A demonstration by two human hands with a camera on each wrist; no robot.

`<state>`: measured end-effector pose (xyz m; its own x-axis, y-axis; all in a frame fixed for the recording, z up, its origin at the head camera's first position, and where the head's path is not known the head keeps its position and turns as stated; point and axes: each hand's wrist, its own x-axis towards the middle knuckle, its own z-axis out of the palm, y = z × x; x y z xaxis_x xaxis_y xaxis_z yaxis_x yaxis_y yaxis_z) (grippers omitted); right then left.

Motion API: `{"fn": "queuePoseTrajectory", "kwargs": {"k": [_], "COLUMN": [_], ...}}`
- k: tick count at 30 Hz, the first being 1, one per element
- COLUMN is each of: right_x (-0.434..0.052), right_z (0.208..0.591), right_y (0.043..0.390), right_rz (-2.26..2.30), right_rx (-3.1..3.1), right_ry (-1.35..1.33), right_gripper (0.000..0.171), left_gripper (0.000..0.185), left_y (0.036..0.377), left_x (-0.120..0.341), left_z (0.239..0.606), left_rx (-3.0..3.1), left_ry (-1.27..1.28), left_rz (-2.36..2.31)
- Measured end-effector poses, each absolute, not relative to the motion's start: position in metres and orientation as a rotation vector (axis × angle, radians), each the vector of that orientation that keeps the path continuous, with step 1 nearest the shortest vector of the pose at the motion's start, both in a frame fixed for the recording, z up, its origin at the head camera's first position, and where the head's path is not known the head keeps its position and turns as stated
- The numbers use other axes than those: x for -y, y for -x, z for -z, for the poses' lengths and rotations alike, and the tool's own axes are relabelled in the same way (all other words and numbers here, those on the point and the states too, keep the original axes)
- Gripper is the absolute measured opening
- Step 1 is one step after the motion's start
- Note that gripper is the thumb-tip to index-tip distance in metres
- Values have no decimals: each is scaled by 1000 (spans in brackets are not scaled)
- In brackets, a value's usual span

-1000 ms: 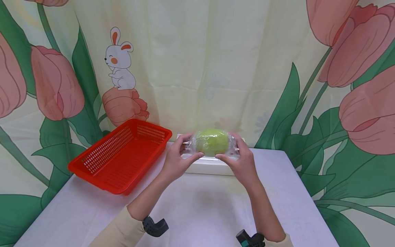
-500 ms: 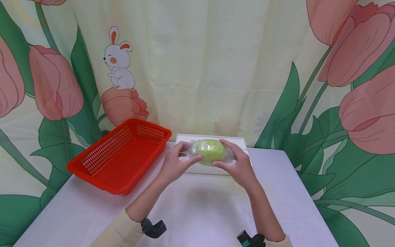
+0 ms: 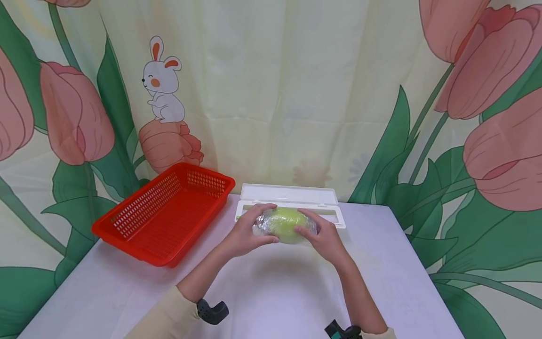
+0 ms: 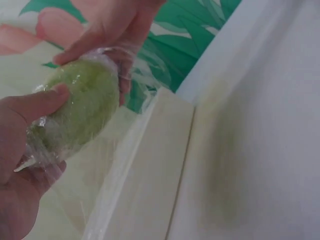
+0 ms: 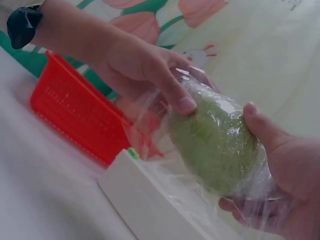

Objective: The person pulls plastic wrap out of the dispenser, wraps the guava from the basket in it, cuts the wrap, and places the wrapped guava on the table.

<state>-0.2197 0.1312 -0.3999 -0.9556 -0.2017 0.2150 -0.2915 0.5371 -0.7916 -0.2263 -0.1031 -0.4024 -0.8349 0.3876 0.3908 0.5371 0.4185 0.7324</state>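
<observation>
Basket in red sits at your left on the surface. Your left hand and right hand curl fingers round the film-wrapped green fruit before the white wrap dispenser. Slick, probably soft: cup both ends.

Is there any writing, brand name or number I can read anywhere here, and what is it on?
None can be read.
Green fruit, in clear wrap, held by left hand and right hand: no label shows.
White box: plain, no print shows.
Red basket: no marking.
Curtain: only drawn tulips and a rabbit; faint marks at the right wrist view's top corner are too blurred to read.
</observation>
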Motion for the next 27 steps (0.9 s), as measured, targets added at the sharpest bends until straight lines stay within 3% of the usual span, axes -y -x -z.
{"fn": "queuePoseTrajectory", "kwargs": {"k": [14, 27], "right_x": [-124, -118], "right_z": [431, 454], "right_y": [218, 222], "right_rz": [-1375, -1401], "right_rx": [2669, 2673], "right_ry": [-413, -348], "right_gripper": [83, 74], "left_gripper": [64, 72], "left_y": [228, 233], "left_x": [104, 103], "left_z": [439, 460], "left_rx": [2619, 2667], "left_ry": [602, 573], "left_rz": [1516, 1374]}}
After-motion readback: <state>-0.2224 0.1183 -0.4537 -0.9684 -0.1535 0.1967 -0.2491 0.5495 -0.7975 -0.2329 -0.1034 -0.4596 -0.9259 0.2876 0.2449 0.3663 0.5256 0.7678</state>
